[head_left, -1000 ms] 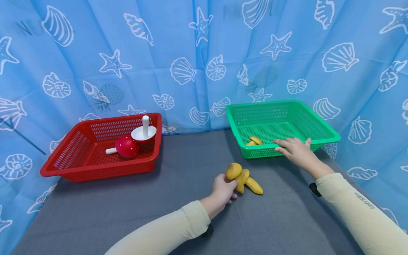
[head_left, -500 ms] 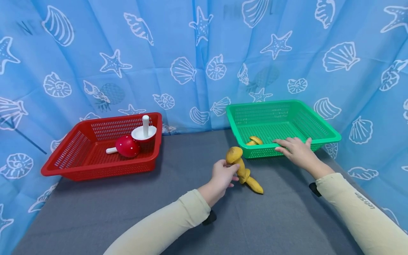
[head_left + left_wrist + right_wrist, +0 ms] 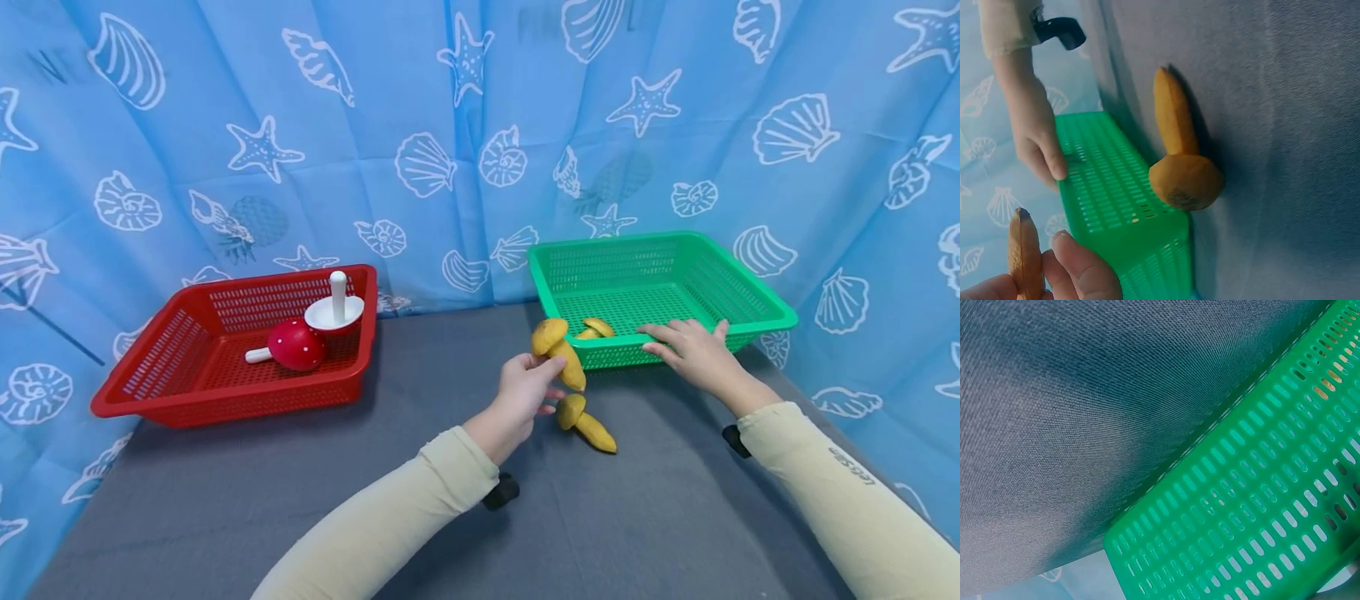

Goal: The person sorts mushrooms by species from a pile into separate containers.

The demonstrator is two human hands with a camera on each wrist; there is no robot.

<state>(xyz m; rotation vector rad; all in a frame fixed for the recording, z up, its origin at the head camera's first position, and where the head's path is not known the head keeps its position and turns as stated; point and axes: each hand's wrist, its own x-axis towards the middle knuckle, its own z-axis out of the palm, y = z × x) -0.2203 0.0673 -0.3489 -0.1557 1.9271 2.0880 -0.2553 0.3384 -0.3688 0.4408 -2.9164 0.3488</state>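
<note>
My left hand [image 3: 517,398] pinches a yellow toy mushroom [image 3: 572,367] by its stem, raised off the table near the green basket's front left corner. In the left wrist view the thumb and fingers close round this held mushroom [image 3: 1024,250]. A second yellow mushroom [image 3: 596,433] lies on the grey cloth just below that hand, stem pointing right and toward me. My right hand [image 3: 697,357] rests on the front rim of the green basket [image 3: 768,323], its fingers extended over the edge. Inside, another yellow mushroom [image 3: 596,327] sits by the front left corner.
To the left stands a red basket [image 3: 262,392] with two red-capped toy mushrooms; one lies on its side [image 3: 297,345], the other rests cap down [image 3: 335,310] with its white stem up. A blue seashell-print curtain [image 3: 427,217] hangs behind the grey cloth-covered table [image 3: 450,354].
My left hand has lifted its yellow mushroom up and away from the other one on the cloth, toward the green basket. The right hand stays at the rim.
</note>
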